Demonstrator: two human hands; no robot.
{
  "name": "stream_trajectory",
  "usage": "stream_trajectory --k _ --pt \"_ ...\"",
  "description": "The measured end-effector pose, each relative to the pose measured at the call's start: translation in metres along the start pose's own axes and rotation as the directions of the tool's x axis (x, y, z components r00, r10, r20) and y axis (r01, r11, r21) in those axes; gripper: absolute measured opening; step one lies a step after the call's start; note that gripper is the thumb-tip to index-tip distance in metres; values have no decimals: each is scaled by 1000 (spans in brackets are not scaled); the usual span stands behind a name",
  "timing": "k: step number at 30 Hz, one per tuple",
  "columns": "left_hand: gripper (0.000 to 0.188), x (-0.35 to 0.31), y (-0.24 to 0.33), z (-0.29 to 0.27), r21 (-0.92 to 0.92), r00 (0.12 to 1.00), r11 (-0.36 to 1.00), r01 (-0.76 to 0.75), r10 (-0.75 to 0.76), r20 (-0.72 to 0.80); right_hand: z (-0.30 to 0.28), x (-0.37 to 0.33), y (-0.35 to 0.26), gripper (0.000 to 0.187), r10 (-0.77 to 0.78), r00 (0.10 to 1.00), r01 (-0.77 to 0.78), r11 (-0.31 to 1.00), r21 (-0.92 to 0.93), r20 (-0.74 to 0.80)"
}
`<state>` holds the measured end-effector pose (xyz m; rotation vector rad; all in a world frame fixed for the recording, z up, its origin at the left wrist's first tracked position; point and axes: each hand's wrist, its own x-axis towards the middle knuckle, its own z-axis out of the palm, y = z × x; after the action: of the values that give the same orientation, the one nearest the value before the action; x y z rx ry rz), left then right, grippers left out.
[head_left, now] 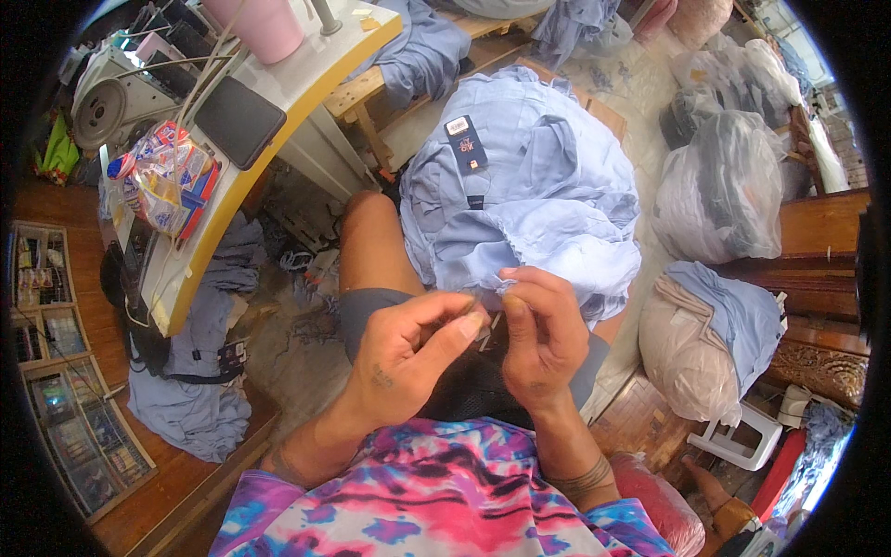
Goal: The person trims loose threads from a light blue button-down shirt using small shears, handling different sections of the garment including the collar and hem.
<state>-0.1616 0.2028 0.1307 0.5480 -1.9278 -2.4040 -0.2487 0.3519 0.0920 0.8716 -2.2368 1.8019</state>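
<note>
A large light-blue garment (557, 176) is bunched over my lap and a stool-height heap in front of me. A dark hang tag (467, 147) with a white sticker lies on it, and a small black label (475, 202) shows below. My right hand (546, 339) pinches the garment's near edge between thumb and forefinger. Close beside it on the left, my left hand (413, 348) has its thumb and fingers pressed together. A small dark thing seems to show at its fingertips, too little to name. The two hands are apart.
At the left, a yellow-edged table (348, 70) carries a black phone (239, 121), a pink bucket (260, 28) and a snack packet (167, 176). Blue cloth (190, 399) lies below. Plastic-wrapped bundles (719, 190), a white stool (742, 436) and another person's leg (710, 485) are at the right.
</note>
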Motion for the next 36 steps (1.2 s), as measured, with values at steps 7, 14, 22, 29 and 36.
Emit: stream_trajectory --k 7,14,22,29,36 --pt "21 29 -7 0 -64 994 993 -95 98 53 -6 -5 -3 7 81 994 -88 992 95 75" --pt "12 30 -6 0 -266 985 961 78 -32 171 -15 -9 -16 7 287 955 -297 927 228 80" --pt "20 28 -7 8 -169 989 985 -32 56 138 -38 4 -30 7 7 985 55 934 -352 173" --pt "12 23 9 -5 -173 987 982 74 -48 152 -21 1 -27 12 361 888 -457 766 452 287" --pt "48 -5 6 -4 -66 984 995 -69 79 161 -7 0 -16 15 384 878 -479 688 545 286"
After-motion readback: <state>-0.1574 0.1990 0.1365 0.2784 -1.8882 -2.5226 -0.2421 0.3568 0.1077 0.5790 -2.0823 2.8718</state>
